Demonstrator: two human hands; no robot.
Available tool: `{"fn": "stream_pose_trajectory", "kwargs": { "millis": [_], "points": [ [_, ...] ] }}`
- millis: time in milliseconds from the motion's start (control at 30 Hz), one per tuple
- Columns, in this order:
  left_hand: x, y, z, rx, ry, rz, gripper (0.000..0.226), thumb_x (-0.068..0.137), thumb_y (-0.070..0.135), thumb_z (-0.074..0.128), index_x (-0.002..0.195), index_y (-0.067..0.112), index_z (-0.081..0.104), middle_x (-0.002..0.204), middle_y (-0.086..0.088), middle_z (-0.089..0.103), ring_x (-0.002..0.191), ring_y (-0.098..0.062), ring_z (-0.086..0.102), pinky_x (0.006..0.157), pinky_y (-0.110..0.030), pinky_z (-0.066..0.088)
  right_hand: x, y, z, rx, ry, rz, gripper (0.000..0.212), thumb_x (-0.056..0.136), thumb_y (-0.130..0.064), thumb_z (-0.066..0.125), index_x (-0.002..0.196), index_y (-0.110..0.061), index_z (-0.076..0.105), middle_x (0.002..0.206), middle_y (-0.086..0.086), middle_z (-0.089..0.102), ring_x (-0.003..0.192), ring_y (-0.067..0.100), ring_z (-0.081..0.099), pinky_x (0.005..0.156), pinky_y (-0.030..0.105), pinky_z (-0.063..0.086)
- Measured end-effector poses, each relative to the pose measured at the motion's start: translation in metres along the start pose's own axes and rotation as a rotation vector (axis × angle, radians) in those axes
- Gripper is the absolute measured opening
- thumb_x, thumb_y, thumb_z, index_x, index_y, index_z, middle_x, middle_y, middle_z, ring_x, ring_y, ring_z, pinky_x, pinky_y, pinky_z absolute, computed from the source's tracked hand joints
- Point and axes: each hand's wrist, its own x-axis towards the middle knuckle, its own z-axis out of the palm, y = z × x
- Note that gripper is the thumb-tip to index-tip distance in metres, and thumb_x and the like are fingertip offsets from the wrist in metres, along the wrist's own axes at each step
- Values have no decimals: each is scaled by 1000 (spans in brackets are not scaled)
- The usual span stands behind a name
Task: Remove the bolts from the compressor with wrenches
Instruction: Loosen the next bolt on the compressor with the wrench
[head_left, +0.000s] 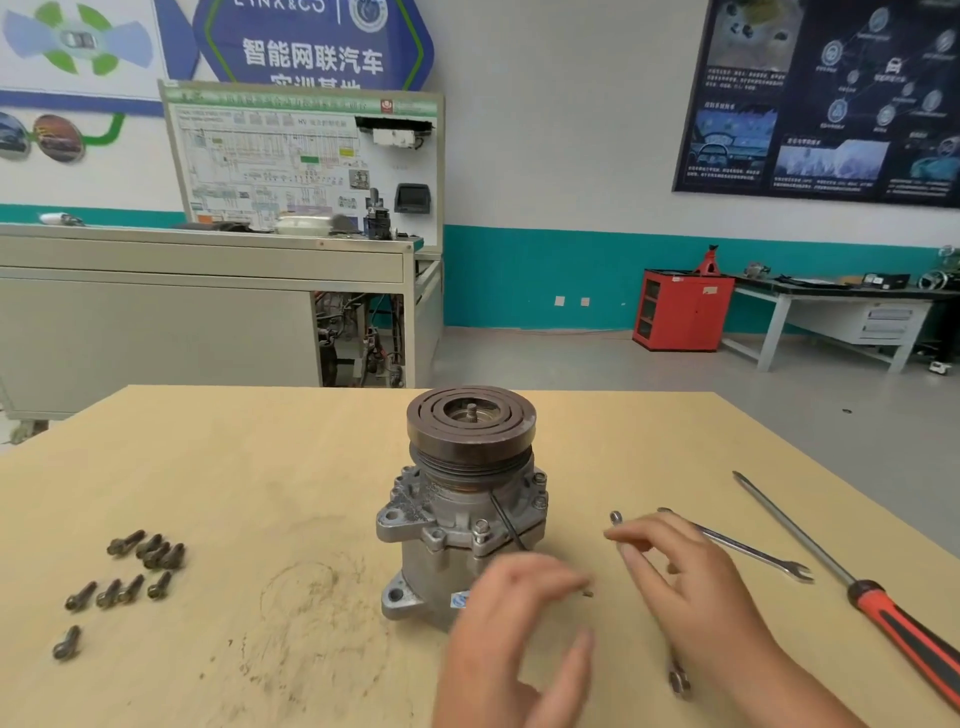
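Compressor, grey cast-metal with dark grooved pulley (462, 519), stood upright mid-bench, flange bolts reachable | removed dark bolts (124, 577) parked near left edge | left hand (519, 603) blurred, fingers apart, empty | right hand (675, 566) over slim steel wrench (678, 678), probably fetching it; grasp undeterminable

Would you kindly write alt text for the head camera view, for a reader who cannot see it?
A compressor stands upright on a wooden table, with a person's left hand and right hand just in front, the right over a wrench. Loose bolts lie left; a second wrench and a screwdriver lie right.
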Motion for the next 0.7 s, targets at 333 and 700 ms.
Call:
{"fn": "stream_pose_trajectory", "kwargs": {
  "millis": [333,700],
  "points": [
    [13,-27,-24,324,3,-322,30,58,15,90,83,19,74,86,2,60,72,-22,48,61,-36,40,32,-97,47,134,-87,42,13,75,-27,74,85,-18,74,66,-9,58,58,2,50,61,15,43],
    [16,-19,-18,163,47,-438,21,67,9,84,79,24,75,96,5,56,85,-23,45,77,-47,43,38,-100,47,51,-132,-13,14,84,-30,65,93,-19,69,80,-8,56,75,6,53,68,19,43]
  ]
}}
